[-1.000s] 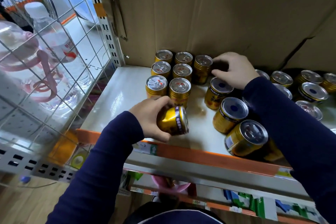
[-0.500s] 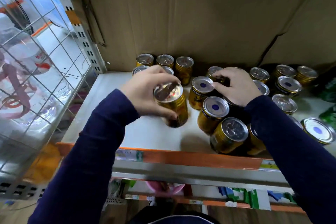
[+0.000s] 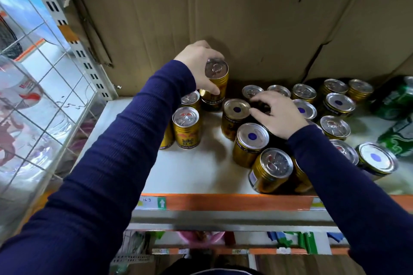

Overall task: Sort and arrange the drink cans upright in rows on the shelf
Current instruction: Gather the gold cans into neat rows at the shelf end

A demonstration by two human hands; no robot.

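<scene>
A: Nearest edge first?
B: Orange shelf lip [image 3: 234, 202], white shelf [image 3: 196, 169] behind it. Front right, a gold can [image 3: 269, 171] tilts toward the camera, touching a blue-dot can [image 3: 250, 144] behind it.
A: Left cluster?
B: Gold can with a red bull label [image 3: 186, 127], upright, more upright cans behind it, partly hidden by the sleeve.
A: Right hand?
B: Right hand [image 3: 277, 114] lies palm down over the middle cans, fingers spread and curled, fingertips touching the rim of another blue-dot can [image 3: 234, 117]. It grips nothing that I can see.
A: Left hand?
B: Left hand [image 3: 199, 65] is farther back, wrapped around a held can [image 3: 215, 82], upright, pull-tab up, raised over the back of the left cluster.
A: Beyond?
B: Green cans [image 3: 395, 100] far right; cardboard [image 3: 201, 18] backs the shelf.
</scene>
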